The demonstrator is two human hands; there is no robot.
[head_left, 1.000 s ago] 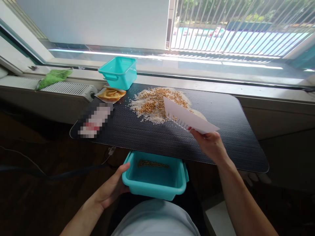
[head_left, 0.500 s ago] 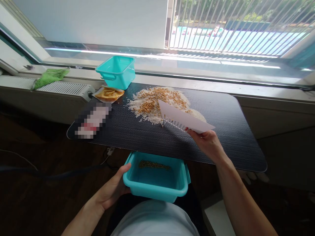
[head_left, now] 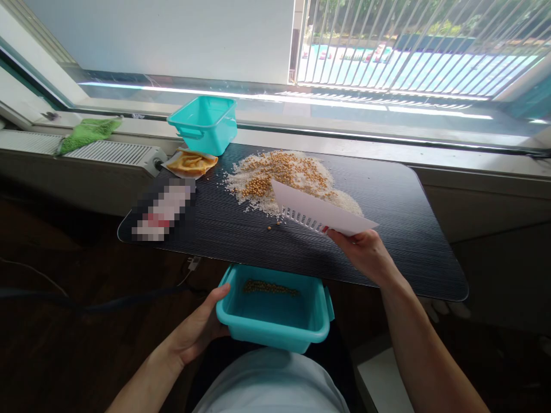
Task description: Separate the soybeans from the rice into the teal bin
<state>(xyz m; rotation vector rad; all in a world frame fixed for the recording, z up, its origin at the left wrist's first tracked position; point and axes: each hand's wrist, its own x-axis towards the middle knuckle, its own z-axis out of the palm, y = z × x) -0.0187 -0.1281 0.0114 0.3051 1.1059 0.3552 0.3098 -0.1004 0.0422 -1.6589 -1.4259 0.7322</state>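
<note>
The right hand (head_left: pixel 365 252) pinches a white comb-toothed plastic scraper (head_left: pixel 318 212) against a heap of white rice and yellow beans (head_left: pixel 279 175) just beyond it, while the left hand (head_left: pixel 198 330), fingers curled, grips a turquoise plastic tub (head_left: pixel 271 338) holding only a thin line of beans (head_left: pixel 269 287).

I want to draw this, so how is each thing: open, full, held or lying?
left hand: gripping the side of the near tub.
near tub: open, few beans inside, held below the table.
right hand: holding the scraper.
scraper: tilted, teeth down at the edge of the pile.
pile: rice and beans mixed, spread out.
far tub: upright, open.
green cloth: crumpled.
</note>
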